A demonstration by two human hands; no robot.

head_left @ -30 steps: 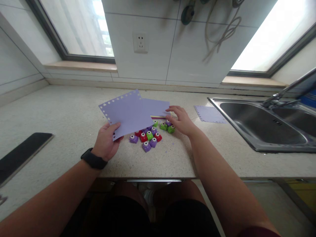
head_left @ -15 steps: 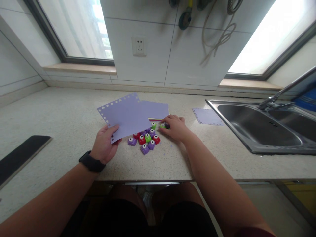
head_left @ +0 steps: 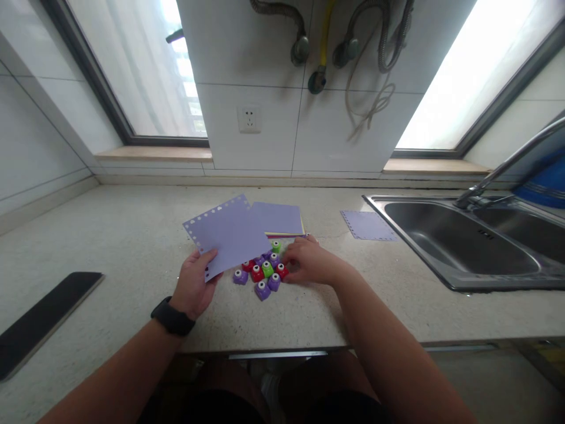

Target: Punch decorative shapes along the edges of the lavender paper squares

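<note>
Left hand [head_left: 194, 287]: closed on the lower left corner of a lilac sheet of paper [head_left: 229, 234], thumb on top, fingers under. The sheet is held tilted, clear of the bench [head_left: 132, 235], with a row of small punched holes along its upper and left edges. A black watch [head_left: 172, 317] sits on that wrist.

Right hand [head_left: 306, 264]: palm down, fingers curled, resting at the right edge of a cluster of small craft punches [head_left: 265, 271]. Fingertips touch the nearest red and purple ones. Cannot tell whether anything is gripped under the fingers.

Punches: purple, red and green, packed close together on the bench just below and right of the held sheet. One green punch [head_left: 276, 245] lies at the far side of the group, beside a stack of paper [head_left: 279, 220].

Stack: lilac top sheet, coloured edges showing at its near side, flat on the bench behind the punches, partly covered by the held sheet.

Further right, well apart: a smaller lilac sheet [head_left: 368, 225] with punched edges, flat beside the sink [head_left: 459, 241]. A black slab [head_left: 44, 318] lies at the far left of the bench.
</note>
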